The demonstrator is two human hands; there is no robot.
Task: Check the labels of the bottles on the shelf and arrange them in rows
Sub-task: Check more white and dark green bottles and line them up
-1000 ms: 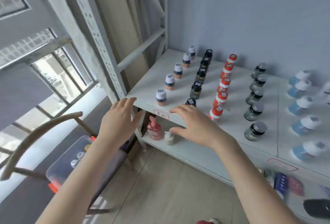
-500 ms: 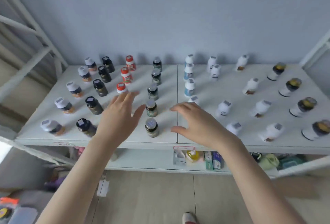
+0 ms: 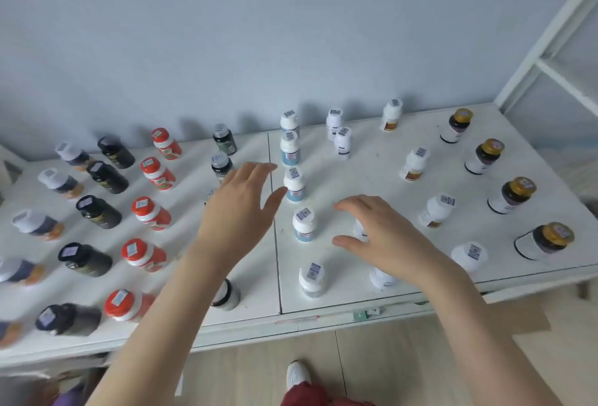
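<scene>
1. Your bottles (image 3: 437,211) stand up straight on the white shelf (image 3: 372,176). They make lines that run from the front edge back to the wall.
2. Your left hand (image 3: 239,208) is open and flat. Its fingers (image 3: 255,172) are straight and hold nothing. It hovers over the middle of the shelf, just left of the line of blue bottles (image 3: 304,223).
3. Your right hand (image 3: 382,237) is open too. Its fingers (image 3: 352,203) are spread and bent a little, and I see nothing held in them.
4. A white bottle (image 3: 359,231) peeks out of the gap between your right thumb and fingers. It sits just under that hand, and most of it is hidden. I cannot tell if the hand touches it.
5. Your right hand is much nearer to this bottle than your left. The bottle's long way goes up and down. So I think the fingers should come down from above and close on its sides.
6. Another white bottle (image 3: 382,278) stands close by, near your right wrist at the front edge. Take care not to bump it.
7. Two white bottles (image 3: 343,140) at the back stand very close together. They may need moving later, and both hands are well apart from them.
</scene>
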